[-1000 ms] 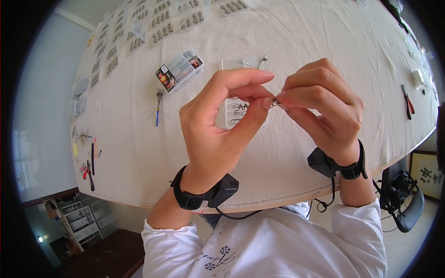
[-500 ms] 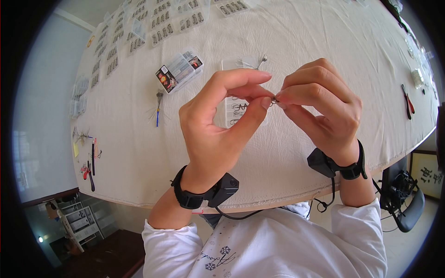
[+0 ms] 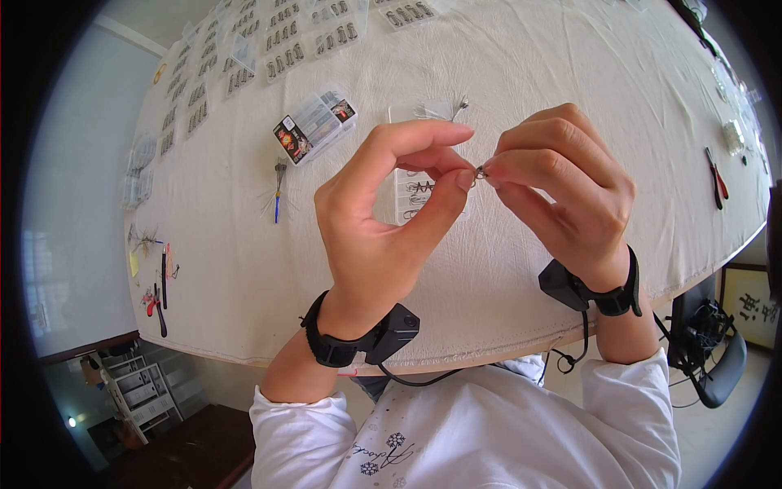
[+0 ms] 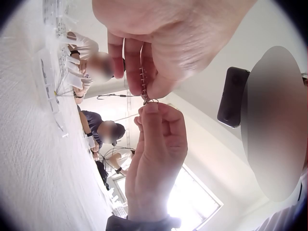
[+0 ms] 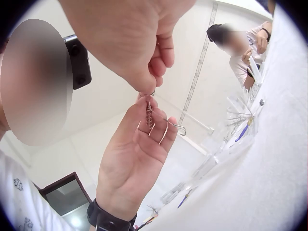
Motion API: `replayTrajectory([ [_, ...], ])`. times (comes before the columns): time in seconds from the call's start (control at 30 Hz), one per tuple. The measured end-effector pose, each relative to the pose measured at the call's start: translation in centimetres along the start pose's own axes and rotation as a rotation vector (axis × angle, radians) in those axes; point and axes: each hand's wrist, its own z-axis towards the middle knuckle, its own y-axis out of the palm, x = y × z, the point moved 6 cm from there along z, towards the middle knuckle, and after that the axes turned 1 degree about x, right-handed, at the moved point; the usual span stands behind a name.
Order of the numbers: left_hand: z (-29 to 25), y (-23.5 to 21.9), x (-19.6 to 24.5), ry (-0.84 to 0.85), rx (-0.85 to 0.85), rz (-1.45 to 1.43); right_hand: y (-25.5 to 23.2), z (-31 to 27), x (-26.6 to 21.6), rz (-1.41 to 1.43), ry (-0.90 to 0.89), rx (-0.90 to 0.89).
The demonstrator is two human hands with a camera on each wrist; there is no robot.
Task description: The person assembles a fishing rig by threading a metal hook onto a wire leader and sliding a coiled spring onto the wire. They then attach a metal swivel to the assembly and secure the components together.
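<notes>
In the head view my left hand and right hand meet fingertip to fingertip above the table. Between them is a small wire fish hook with a coil spring. The left thumb and index finger pinch it near the coil. The hook's bent wire sticks out past the left fingers in the right wrist view. At the other end, the right thumb and index finger pinch a small metal ring; fingertips hide part of the join. Under the hands lies a clear compartment box with hooks in it.
A labelled clear case and a blue-handled wire lure lie left of the hands. Another wire lure is beyond them. Pliers rest at right, more pliers at left. Hook boxes fill the back left.
Both hands' fingertips have shifted slightly left. A little more of the metal shows between them; both hands keep their pinch.
</notes>
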Motion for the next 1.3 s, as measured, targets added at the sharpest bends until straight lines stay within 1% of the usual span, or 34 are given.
replayTrajectory([
  [0.13,0.1,0.0,-0.1,0.004,0.000,-0.016,0.0,0.0,-0.1,-0.016,-0.006,-0.004],
  [0.23,0.0,0.0,0.0,-0.028,0.013,-0.024,0.0,0.0,-0.2,-0.024,-0.007,-0.005],
  [0.43,0.1,-0.1,0.1,-0.013,0.022,-0.005,0.2,-0.3,-0.4,-0.070,-0.053,0.007],
  [0.53,0.0,-0.1,0.1,0.023,0.020,0.011,0.1,-0.2,-0.6,-0.081,-0.051,-0.002],
  [0.63,-0.1,-0.1,0.2,-0.010,0.032,0.001,0.1,-0.3,-0.7,-0.103,-0.057,-0.003],
  [0.97,-0.1,0.0,0.1,-0.004,0.018,-0.012,0.0,-0.3,-1.2,-0.168,-0.109,-0.013],
  [1.3,0.0,0.1,0.2,-0.063,0.031,-0.064,-0.1,-0.3,-1.2,-0.191,-0.130,0.025],
])
